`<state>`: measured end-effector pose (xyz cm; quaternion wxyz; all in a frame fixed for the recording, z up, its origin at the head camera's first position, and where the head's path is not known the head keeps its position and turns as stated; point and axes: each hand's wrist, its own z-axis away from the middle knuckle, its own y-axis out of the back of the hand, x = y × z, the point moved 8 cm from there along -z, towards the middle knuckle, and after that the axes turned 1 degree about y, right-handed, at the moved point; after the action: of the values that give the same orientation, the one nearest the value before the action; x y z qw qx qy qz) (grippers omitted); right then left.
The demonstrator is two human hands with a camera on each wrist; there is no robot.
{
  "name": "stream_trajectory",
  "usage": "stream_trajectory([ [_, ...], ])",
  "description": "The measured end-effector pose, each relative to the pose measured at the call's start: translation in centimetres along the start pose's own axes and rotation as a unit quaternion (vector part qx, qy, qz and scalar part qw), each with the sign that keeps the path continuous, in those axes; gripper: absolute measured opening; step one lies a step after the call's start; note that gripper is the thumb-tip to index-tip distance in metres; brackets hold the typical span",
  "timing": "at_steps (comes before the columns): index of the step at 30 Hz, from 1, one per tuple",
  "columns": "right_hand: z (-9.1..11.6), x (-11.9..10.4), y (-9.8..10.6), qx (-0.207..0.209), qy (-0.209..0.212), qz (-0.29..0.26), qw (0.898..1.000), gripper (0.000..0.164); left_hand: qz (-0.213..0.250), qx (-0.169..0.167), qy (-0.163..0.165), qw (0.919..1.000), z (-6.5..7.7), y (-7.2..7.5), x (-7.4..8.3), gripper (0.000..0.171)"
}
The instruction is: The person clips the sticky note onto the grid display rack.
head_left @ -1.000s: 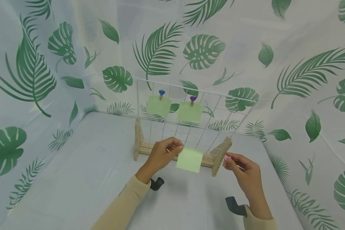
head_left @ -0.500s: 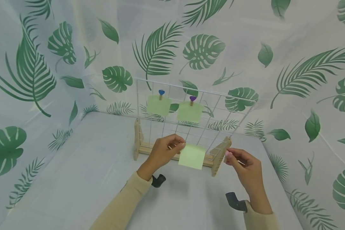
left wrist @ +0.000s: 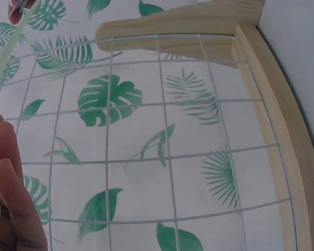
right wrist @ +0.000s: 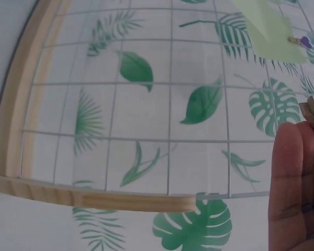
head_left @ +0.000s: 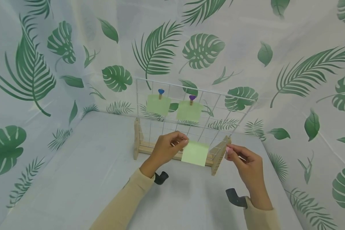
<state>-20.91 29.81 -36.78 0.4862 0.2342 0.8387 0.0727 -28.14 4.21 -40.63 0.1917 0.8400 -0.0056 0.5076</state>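
Note:
My left hand [head_left: 167, 148] pinches a pale green sticky note [head_left: 195, 154] by its upper left corner, in front of the wire grid's lower part. The note shows edge-on in the left wrist view. Beside the stand's right foot, my right hand [head_left: 248, 164] pinches a small wooden clothespin [right wrist: 310, 111] with a pink top, mostly covered by the fingers. On the white wire grid [left wrist: 109, 162] hang two more green notes. One note [head_left: 158, 105] is held by a blue-heart clothespin [head_left: 160, 92], the other note [head_left: 188, 111] by a purple-heart clothespin [head_left: 192, 98].
The grid stands upright in a wooden base with a left foot [head_left: 136, 139] and a right foot [head_left: 220, 156]. Beneath it is a white table surface [head_left: 83, 175]. A leaf-patterned curtain [head_left: 241, 28] encloses the back and sides. Dark curved mounts stick out at both wrists.
My left hand has moved right and slightly up with the sticky note, towards the right hand. The right hand, with its clothespin, has shifted up a little. The pinned notes stay put.

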Motion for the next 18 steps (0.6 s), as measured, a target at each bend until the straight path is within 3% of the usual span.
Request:
stream_trajectory([
  [18,-1.1,0.1,0.3,-0.003,-0.028,0.020,0.999,0.016,-0.005,0.012,-0.022,0.9997,-1.7,0.0,0.7,0.012],
])
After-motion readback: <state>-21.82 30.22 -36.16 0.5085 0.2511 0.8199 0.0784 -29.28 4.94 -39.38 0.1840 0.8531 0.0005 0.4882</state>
